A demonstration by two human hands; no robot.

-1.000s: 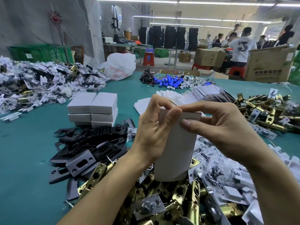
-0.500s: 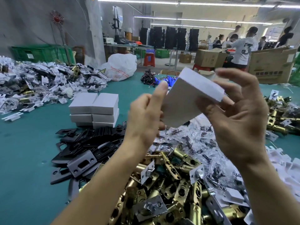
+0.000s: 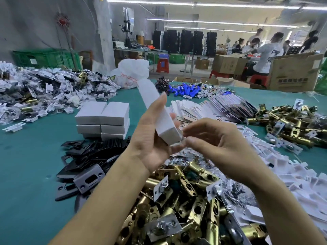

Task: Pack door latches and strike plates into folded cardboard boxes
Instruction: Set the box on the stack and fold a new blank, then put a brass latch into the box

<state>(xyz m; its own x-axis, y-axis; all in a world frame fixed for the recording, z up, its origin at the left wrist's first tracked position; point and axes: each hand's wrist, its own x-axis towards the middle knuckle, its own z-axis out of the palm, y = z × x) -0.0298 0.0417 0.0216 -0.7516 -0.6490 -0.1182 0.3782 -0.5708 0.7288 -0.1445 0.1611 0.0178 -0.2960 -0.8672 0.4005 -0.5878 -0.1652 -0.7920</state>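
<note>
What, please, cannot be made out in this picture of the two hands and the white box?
- Inside of the white box, head view: hidden by its own closed walls.
- The box's near-end flap: smeared by motion blur at the fingertips of the right hand, so any grip there is unclear.
- Most fingers of the left hand: behind the box.
- Red print on the plastic bag: too small and blurred.

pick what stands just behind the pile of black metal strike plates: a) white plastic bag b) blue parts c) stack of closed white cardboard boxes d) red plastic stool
c: the stack of closed white cardboard boxes sits directly beyond the black metal strike plates.
</note>
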